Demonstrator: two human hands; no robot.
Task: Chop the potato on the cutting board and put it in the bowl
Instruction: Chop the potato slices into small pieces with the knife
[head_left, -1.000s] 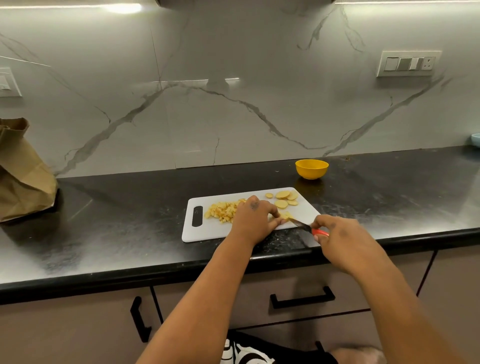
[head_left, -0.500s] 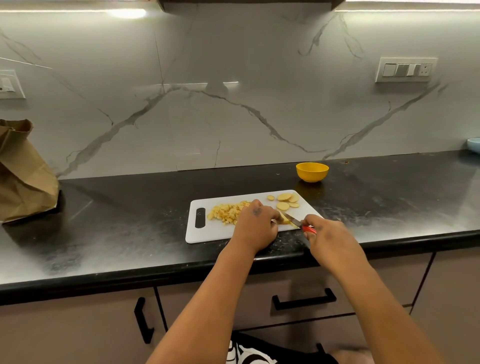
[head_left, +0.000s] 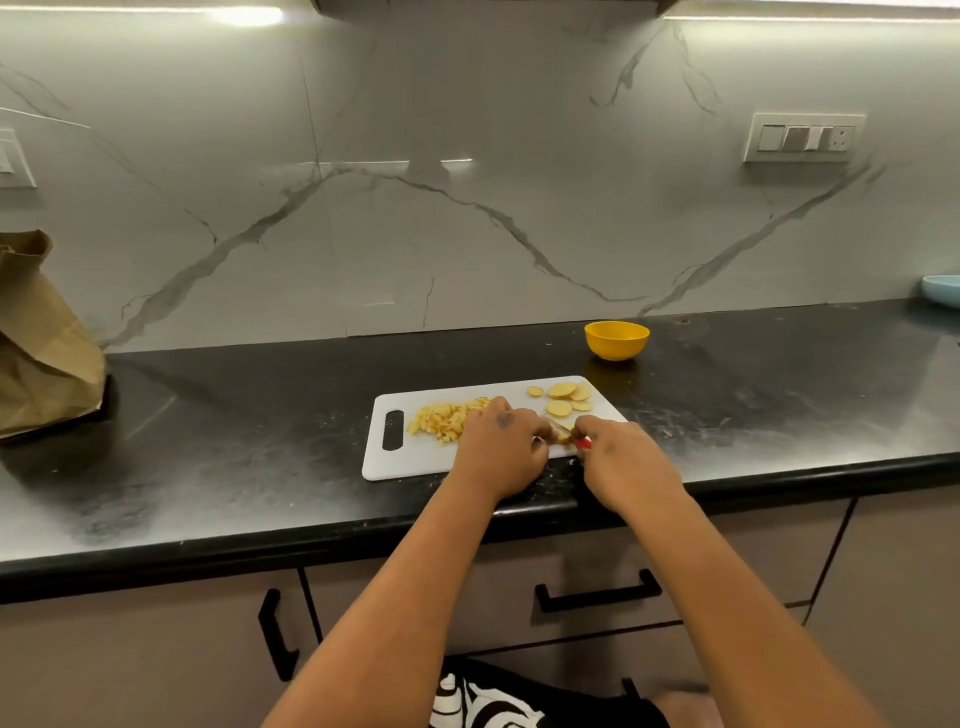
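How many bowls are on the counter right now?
2: a yellow bowl just behind the cutting board, and a light blue bowl at the far right edge, partly cut off.

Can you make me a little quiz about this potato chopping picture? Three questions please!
1. True or false: the yellow bowl already has potato pieces in it.
2. Which lies nearer the cutting board's handle slot: A) the round potato slices, B) the pile of small potato cubes, C) the blue dish?
3. Fill in: the right hand grips a knife with a ___ handle.

Key
1. False: the part of the inside that shows looks empty, and it stands on the black counter behind the board.
2. B.
3. Red. The left hand holds down the piece being cut.
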